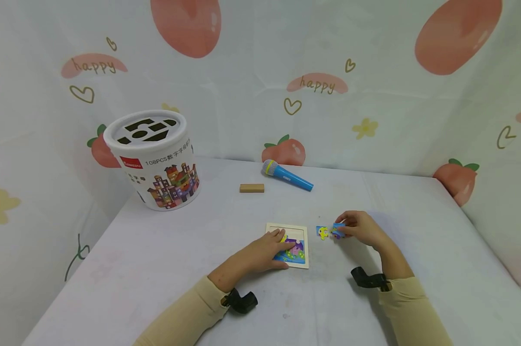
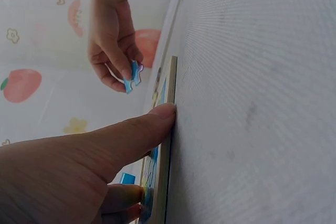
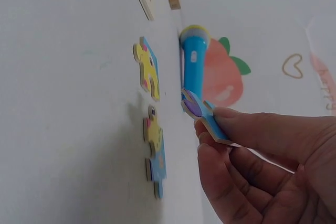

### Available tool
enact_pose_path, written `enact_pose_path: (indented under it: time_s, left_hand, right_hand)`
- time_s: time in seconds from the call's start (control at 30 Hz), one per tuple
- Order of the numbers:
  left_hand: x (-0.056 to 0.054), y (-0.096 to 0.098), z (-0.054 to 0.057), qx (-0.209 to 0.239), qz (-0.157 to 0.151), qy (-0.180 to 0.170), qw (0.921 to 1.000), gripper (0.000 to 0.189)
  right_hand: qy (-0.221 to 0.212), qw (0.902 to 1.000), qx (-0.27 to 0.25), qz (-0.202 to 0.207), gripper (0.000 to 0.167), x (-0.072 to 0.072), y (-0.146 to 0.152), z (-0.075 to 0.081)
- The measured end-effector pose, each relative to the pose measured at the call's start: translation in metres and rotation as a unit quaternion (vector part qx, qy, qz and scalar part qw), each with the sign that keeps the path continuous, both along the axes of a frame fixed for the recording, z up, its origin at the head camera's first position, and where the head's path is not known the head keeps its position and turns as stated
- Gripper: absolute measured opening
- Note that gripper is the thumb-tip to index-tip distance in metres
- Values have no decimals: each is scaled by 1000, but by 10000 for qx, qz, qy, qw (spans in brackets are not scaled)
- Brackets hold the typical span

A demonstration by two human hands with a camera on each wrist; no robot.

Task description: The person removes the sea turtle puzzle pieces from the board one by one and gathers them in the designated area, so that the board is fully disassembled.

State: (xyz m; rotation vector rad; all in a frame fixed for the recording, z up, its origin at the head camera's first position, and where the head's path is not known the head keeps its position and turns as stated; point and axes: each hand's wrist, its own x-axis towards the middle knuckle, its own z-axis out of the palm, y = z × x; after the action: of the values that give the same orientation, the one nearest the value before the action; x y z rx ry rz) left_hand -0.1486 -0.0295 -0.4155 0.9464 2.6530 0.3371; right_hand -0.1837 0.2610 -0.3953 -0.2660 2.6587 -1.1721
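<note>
My left hand [image 1: 264, 252] lies spread over a wooden puzzle tray [image 1: 307, 250], its thumb pressing the near edge in the left wrist view. Beneath the fingers shows part of a colourful picture in purple, green and blue. My right hand [image 1: 360, 228] pinches a blue and purple puzzle piece [image 3: 203, 116] between thumb and fingers, held up off the tabletop. Below it, a yellow and blue puzzle piece [image 3: 156, 153] lies flat. Beside that, closer to the tray, lies another yellow and blue puzzle piece [image 1: 322, 232].
A blue toy microphone [image 1: 288, 176] and a small wooden block [image 1: 252, 188] lie farther back on the white table. To the back left stands a large white bucket [image 1: 154, 158] with a slotted lid. A printed curtain [image 1: 243, 96] hangs behind the table.
</note>
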Motion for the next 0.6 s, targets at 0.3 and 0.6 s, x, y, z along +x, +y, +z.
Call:
enact_pose_path:
  time_s: [0.3, 0.6]
  left_hand:
    - [0, 0, 0, 21, 29, -37, 10000, 59]
    - [0, 1, -2, 32, 56, -54, 10000, 58]
  right_hand:
    - [44, 10000, -20, -80, 24, 5, 11, 3]
    - [21, 9993, 73, -361, 27, 9, 23, 1]
